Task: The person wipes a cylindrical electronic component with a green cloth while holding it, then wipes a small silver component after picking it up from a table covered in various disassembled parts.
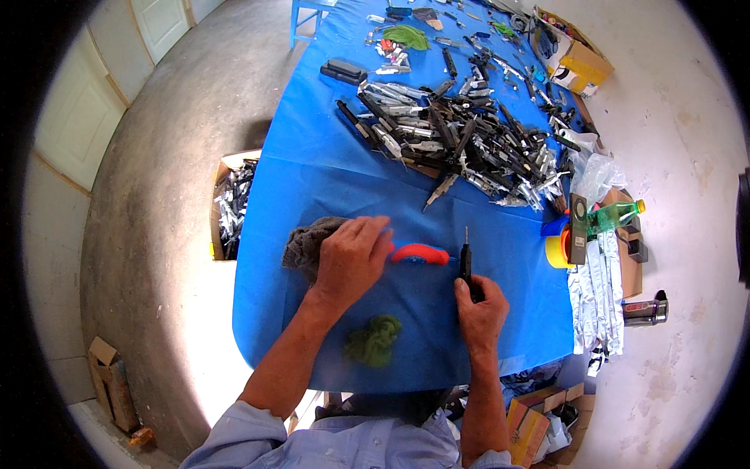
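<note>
My right hand [481, 311] grips a slim black tool [466, 262] near the table's right side, its thin metal shaft pointing away from me. My left hand [354, 252] is over the right edge of a crumpled dark grey cloth [307, 243]; its fingers are bent, and whether it touches the cloth is hidden. Between my hands lies a curved red handle [420, 254], its left end close to my left fingertips. A crumpled green cloth [375, 341] lies nearer to me on the blue table cover [419, 305].
A large heap of black and silver tool-like parts [451, 129] covers the table beyond my hands. Rolls of tape [556, 251] and a green plastic bottle [615, 217] stand at the right edge. On the floor at left is a box of similar parts [234, 202].
</note>
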A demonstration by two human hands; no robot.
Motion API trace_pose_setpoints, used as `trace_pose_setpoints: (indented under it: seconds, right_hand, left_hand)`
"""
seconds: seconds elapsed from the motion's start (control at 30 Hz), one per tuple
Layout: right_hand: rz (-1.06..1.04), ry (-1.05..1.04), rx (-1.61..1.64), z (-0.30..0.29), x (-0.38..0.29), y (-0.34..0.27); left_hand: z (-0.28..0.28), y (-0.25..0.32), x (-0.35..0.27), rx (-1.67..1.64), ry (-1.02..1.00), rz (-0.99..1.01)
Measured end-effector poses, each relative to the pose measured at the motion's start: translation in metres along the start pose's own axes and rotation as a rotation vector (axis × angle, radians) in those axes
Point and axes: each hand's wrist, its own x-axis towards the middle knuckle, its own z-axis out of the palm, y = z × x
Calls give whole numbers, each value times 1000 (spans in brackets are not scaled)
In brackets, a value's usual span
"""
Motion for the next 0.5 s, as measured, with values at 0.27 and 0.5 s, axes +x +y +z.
trace_pose_setpoints:
  seconds: [0.27, 0.5]
  right_hand:
    - [-3, 40, 60, -4, 0, -6]
    - [57, 30, 76, -22, 4, -24]
  left_hand:
    - [-2, 2, 1, -18, 19, -9]
    - [-4, 2, 2, -30, 33, -22]
